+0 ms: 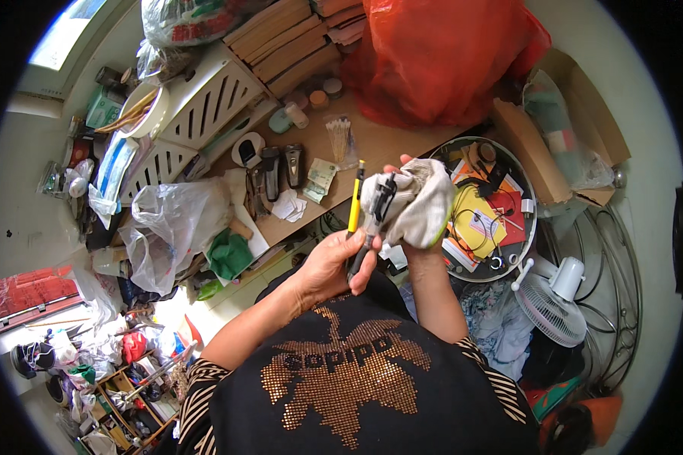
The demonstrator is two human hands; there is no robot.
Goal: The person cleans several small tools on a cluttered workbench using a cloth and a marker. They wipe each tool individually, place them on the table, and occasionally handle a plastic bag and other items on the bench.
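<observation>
My left hand (334, 262) is closed around a slim yellow pen (355, 203) with a dark tip and a grey-and-black pen-like tool (371, 229), both pointing away from me. A black clip shows near the tool's upper end. Beside them, my right hand (404, 161) grips a bunched off-white knitted cloth (425, 201) with a yellow-green edge, perhaps a work glove. The cloth covers most of that hand; only fingertips and the wrist show. The tool's upper end lies against or just in front of the cloth; I cannot tell which.
Right of my hands stands a round tub (533, 227) of papers, cables and small items. Beyond it are an open cardboard box (535, 152) and a white fan (550, 303). The desk (387, 140) holds shavers (282, 168), cotton swabs (340, 136) and a large red bag (440, 61).
</observation>
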